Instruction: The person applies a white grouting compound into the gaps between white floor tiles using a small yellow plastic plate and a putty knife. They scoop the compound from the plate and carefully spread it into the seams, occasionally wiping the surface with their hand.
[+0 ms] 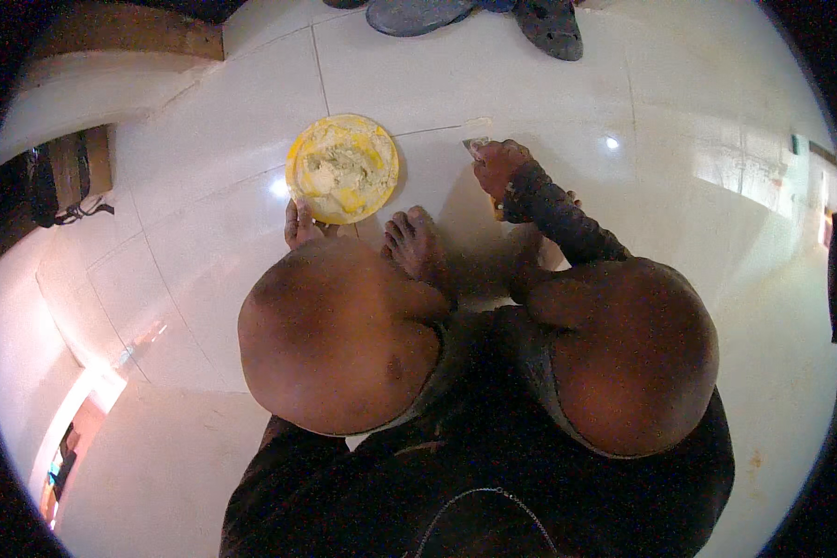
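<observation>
A round yellow plate [297, 193] bears a lumpy, pale paste [349, 166] spread over most of its surface. My left hand [302, 223] grips the plate's near left rim, its fingers partly hidden behind my left knee. Off to the right, my right hand [502, 167] is closed around a small flat grey blade [475, 145] whose tip points left, low over the tiled floor. Most of the blade is covered by the fingers, so its exact kind is not clear. A pale wet smear [477, 124] lies on the floor just beyond it.
My bare left foot [417, 244] is between the plate and my right hand. Dark shoes [549, 30] stand at the far edge. Brown furniture [126, 35] and a dark object with a strap [60, 177] are at the left. A yellow bit [498, 206] shows beneath my right wrist.
</observation>
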Motion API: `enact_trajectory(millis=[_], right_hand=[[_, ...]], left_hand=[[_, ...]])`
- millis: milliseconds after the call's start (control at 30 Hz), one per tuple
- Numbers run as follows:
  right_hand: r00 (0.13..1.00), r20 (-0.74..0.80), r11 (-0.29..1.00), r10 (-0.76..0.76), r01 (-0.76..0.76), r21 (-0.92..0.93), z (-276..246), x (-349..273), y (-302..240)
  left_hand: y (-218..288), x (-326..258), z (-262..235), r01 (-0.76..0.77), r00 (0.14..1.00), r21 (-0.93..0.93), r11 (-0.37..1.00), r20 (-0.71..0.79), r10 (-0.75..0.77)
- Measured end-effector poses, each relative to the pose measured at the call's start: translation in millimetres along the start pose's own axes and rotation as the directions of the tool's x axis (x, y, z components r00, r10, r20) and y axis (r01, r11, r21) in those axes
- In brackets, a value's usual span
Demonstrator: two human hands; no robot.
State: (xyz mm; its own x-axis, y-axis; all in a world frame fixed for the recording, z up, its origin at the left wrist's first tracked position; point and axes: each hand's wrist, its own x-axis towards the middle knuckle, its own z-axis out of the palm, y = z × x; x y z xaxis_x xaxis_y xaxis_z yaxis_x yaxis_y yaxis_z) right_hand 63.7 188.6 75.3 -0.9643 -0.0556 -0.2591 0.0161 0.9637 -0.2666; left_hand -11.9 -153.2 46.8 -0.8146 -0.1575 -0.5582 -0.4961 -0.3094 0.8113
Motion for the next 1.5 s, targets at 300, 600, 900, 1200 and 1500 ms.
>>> enact_trajectory(millis=[300, 600, 900, 1200, 1500], right_hand=[[0.999, 0.051, 0.997, -0.011, 0.014, -0.07, 18, 6, 15], [0.923, 0.26, 0.935, -0.283, 0.327, -0.141, -13, -7, 27], [0.986, 0.135, 0.968, 0.096, -0.061, -0.245, 7, -22, 90], [0.941, 0.022, 0.942, 0.337, -0.337, -0.008, 34, -62, 125], [0.986, -0.161, 0.997, 0.052, -0.042, 0.065, -5, -33, 61]], left_hand=[[-10, -25, 3, -0.042, 0.993, 0.0, 0.999, -0.114, 0.041], [-36, -76, 49, -0.106, 0.993, 0.163, 0.981, 0.067, 0.096], [-74, -124, 84, -0.166, 0.956, 0.347, 0.923, 0.288, 0.063], [-81, -126, 75, -0.154, 0.954, 0.324, 0.933, 0.296, 0.054], [-59, -134, 88, -0.066, 0.993, 0.173, 0.983, 0.112, 0.047]])
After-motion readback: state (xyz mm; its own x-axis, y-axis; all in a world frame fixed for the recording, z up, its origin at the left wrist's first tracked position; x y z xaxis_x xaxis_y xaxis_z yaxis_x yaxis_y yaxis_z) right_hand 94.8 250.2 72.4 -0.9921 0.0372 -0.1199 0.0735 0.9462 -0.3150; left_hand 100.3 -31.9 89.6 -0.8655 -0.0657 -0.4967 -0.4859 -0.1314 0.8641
